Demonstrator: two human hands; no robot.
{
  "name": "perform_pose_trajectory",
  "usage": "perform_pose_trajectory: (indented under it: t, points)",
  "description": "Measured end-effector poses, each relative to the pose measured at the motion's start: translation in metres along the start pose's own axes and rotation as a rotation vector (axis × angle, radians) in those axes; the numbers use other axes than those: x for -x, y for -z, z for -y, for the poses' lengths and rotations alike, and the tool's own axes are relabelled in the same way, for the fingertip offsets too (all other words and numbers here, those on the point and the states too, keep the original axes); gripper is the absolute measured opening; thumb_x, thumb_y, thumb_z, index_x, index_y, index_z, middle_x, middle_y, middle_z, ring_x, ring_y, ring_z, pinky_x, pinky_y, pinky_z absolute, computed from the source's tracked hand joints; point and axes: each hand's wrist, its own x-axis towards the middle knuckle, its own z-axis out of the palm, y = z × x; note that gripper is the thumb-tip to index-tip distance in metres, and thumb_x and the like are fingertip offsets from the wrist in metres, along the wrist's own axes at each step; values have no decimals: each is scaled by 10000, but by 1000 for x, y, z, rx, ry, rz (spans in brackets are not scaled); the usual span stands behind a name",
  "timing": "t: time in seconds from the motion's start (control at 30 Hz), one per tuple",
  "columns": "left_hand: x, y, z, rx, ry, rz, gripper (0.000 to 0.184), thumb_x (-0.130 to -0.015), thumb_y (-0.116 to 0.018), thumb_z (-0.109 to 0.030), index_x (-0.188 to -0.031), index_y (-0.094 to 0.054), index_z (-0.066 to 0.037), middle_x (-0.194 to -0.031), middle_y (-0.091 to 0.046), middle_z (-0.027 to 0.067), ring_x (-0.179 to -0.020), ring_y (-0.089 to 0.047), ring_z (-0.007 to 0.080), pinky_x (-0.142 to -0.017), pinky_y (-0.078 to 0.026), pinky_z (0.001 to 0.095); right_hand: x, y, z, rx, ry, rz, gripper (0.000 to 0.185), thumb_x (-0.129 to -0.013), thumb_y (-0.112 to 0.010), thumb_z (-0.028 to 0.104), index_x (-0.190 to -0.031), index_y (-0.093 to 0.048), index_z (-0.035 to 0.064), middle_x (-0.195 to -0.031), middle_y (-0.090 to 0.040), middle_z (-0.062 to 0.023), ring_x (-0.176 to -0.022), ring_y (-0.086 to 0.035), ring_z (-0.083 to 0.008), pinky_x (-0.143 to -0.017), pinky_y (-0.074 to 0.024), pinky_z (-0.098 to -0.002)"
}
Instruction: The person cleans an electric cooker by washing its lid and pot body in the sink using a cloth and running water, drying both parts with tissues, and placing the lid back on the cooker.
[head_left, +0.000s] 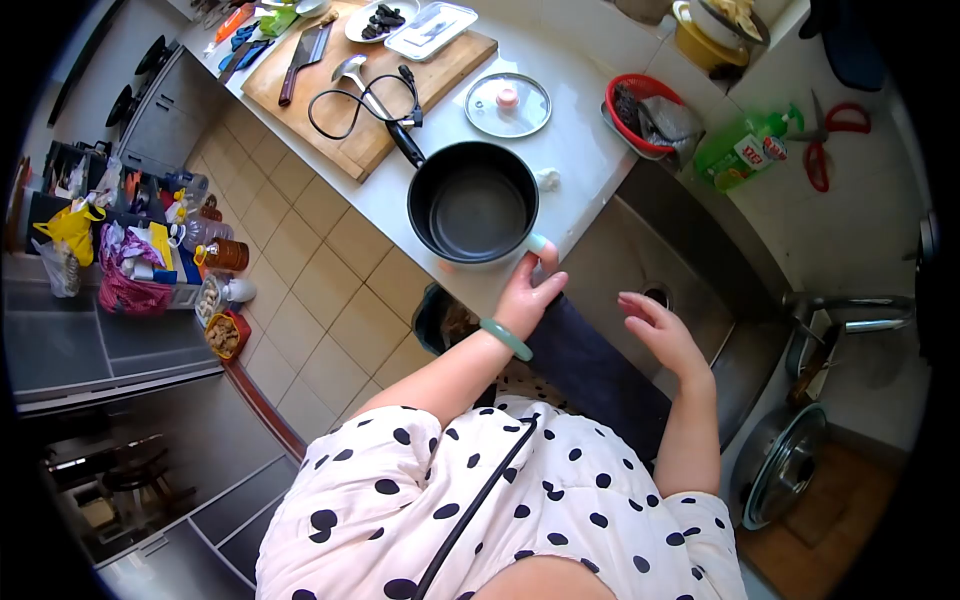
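Note:
A black saucepan sits at the counter's front edge, its handle pointing to the upper left. My left hand, with a green bangle on the wrist, is at the pan's lower right side. Its thumb is spread from the fingers, and one finger reaches the pan's wall beside a pale green patch. Open and empty, my right hand hovers over the sink. Above and right of the pan lies a glass lid with a pink knob.
A cutting board holds a cleaver, a ladle, a black cable, a plate and a plastic container. Beside the sink are a red basket, a green bottle and red scissors. A faucet juts in at right.

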Motion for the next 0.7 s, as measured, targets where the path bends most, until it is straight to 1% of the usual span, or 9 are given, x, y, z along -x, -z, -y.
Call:
perform_pose_trajectory:
  t: [0.07,0.17,0.2,0.3,0.37,0.5,0.6,0.67,0.7]
  points:
    - [-12,-3,-2,105,20,129,393,-830,-594,-230,-1128,-464,-9,-953,-498,29,-886,-438,107,-816,-358,259,2,-3,-20,-72,-19,-69,356,-824,-551,105,-1169,-497,37,-1140,-547,-103,-1064,-508,-168,-906,-395,-275]
    - [-21,-10,-10,232,126,34,371,-839,-587,-277,-1077,-492,-9,-948,-503,12,-851,-451,93,-807,-357,250,13,-7,-40,38,-42,-202,333,-827,-543,99,-1150,-509,28,-1108,-564,-93,-1040,-521,-171,-890,-407,-276]
    - [-21,-15,-13,362,152,-53,363,-838,-582,-308,-994,-526,15,-967,-551,48,-967,-481,152,-920,-305,305,16,-6,-50,-9,-19,-230,315,-827,-539,93,-1135,-522,27,-1077,-577,-79,-1015,-531,-162,-874,-415,-271]
    - [-32,-10,-1,326,218,-85,293,-837,-586,-255,-932,-551,20,-892,-570,55,-915,-491,139,-840,-351,289,34,1,-62,-143,-21,-297,299,-835,-534,89,-1128,-528,31,-1052,-584,-73,-986,-538,-144,-852,-425,-262]
    - [-37,0,14,475,130,5,232,-848,-566,-212,-890,-549,15,-856,-565,41,-895,-491,124,-809,-359,253,46,13,-75,-237,-20,-385,280,-843,-528,88,-1116,-534,27,-1033,-589,-70,-963,-543,-133,-842,-427,-253]
    - [-20,-24,-34,724,175,115,164,-867,-512,-181,-829,-540,-24,-846,-581,62,-908,-505,159,-850,-385,279,82,59,-92,-375,-14,-621,256,-858,-522,85,-1099,-525,1,-994,-593,-83,-930,-554,-133,-810,-440,-237]
    - [-5,-62,-60,760,276,280,205,-868,-498,-229,-834,-554,-35,-899,-599,93,-975,-505,219,-935,-357,337,92,123,-147,-18,62,-916,262,-822,-571,98,-1078,-559,42,-1020,-594,-62,-945,-556,-148,-826,-441,-260]
    - [-2,-91,-60,774,383,355,213,-862,-507,-239,-837,-560,-34,-905,-597,100,-991,-500,229,-945,-351,343,101,173,-153,348,22,-1085,367,-795,-581,114,-1150,-514,54,-1146,-540,-128,-1053,-520,-245,-890,-416,-311]
    - [-1,-106,-58,779,433,386,218,-858,-512,-244,-839,-564,-34,-908,-597,103,-999,-497,235,-949,-348,345,107,196,-146,336,-76,-1134,411,-801,-567,123,-1196,-472,58,-1209,-488,-151,-1122,-463,-293,-946,-373,-348]
